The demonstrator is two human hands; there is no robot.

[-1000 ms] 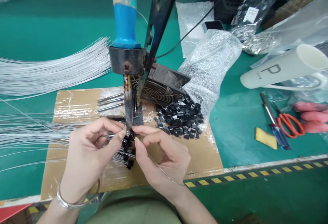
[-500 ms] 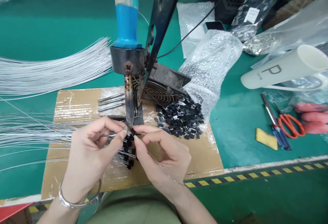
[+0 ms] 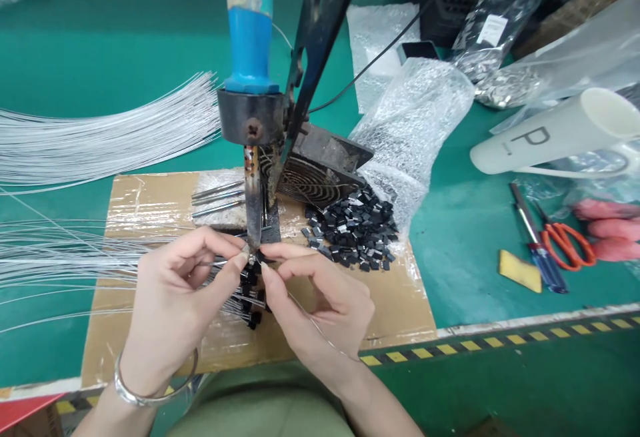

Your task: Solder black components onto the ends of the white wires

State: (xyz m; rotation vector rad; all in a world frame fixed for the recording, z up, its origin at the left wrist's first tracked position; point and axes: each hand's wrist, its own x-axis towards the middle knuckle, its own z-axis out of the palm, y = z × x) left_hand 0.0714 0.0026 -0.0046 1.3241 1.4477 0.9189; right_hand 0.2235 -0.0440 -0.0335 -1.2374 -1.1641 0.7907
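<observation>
Floor (image 3: 550,384): green, at lower right. Bench (image 3: 165,37): green top, cluttered at right, yellow-black tape (image 3: 493,340) along its front edge. On it, a brown cardboard sheet (image 3: 395,310), under both hands, film glinting on its surface. At left, 2 groups of pale wires: a dense bundle (image 3: 110,140) lying on the green beyond the cardboard, and a looser spread running onto it, ending in black plugs (image 3: 254,320). Crate (image 3: 470,10), black, perforated, at the far right. Bubble wrap (image 3: 415,124) crumpled beyond a heap of black chips (image 3: 353,227). Iron (image 3: 250,50), blue-sleeved, hangs tip down from a dark bracket (image 3: 327,24); grimy fan (image 3: 320,164) just behind. Mug (image 3: 540,140), white, marked P, tilted in view. Left hand (image 3: 175,290), bangle (image 3: 133,394) at wrist: thumb and forefinger pinch a small metallic part (image 3: 251,259) right at the iron's tip; contact with the tip too small to tell. Right hand (image 3: 325,297): thumb and forefinger grip a thin strand (image 3: 325,337), its near end by the same tip, the rest trailing across the palm. Nearer the right edge: scissors (image 3: 570,245), orange-handled; screwdriver (image 3: 547,267), blue-handled, just beside; yellow sponge (image 3: 520,270). Phone (image 3: 420,52), dark, by the wrap.
</observation>
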